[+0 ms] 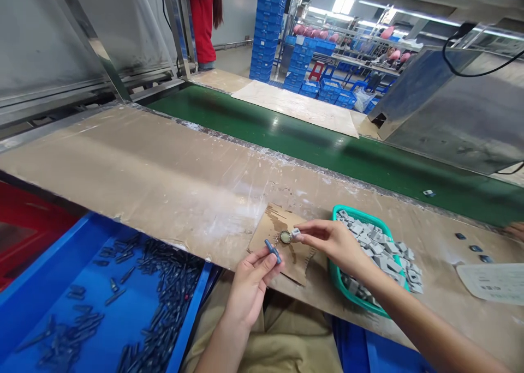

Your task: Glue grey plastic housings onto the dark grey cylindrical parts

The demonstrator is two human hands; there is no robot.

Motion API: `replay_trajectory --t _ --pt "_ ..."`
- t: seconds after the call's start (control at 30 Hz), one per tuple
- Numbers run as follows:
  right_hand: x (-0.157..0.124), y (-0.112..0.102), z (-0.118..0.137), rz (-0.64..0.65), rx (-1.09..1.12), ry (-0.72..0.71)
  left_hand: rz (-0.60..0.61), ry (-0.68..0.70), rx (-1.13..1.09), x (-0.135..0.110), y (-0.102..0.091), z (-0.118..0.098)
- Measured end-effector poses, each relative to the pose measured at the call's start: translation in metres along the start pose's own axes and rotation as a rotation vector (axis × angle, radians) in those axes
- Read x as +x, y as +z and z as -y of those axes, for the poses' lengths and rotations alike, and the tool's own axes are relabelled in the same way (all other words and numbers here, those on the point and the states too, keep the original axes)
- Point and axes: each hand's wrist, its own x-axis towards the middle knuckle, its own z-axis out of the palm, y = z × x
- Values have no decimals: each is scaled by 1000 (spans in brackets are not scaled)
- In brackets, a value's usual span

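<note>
Between the thumb and fingers of my left hand (254,280) is a slim blue plastic part (273,251), tilted up over the table's front edge. My right hand (333,242) pinches a small pale grey block (295,232) right beside a small round dish (285,236) with a pale greenish middle. Whether the block touches the dish I cannot tell. The dish stands on a stained piece of cardboard (262,232). Under my right forearm, a teal basket (336,277) is heaped with similar grey blocks (368,239), some spilling beyond its right side.
A blue bin (88,242) at lower left holds many dark blue slim parts. Beyond the brown tabletop (164,182) runs a green conveyor belt (254,125) carrying a small piece (429,193). Several dark pieces lie near a translucent lid (491,280); another person's hand (514,230) shows at far right.
</note>
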Motion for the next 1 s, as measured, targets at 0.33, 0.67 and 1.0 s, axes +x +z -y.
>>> replay_trajectory --t 0.33,0.67,1.0 --pt "-42 -1 19 -30 367 145 85 27 118 -1 21 23" --pt "-45 0 7 24 263 60 43 233 488 0 30 20" --pt "83 -116 -46 -617 38 199 -500 564 641 -42 -19 -61"
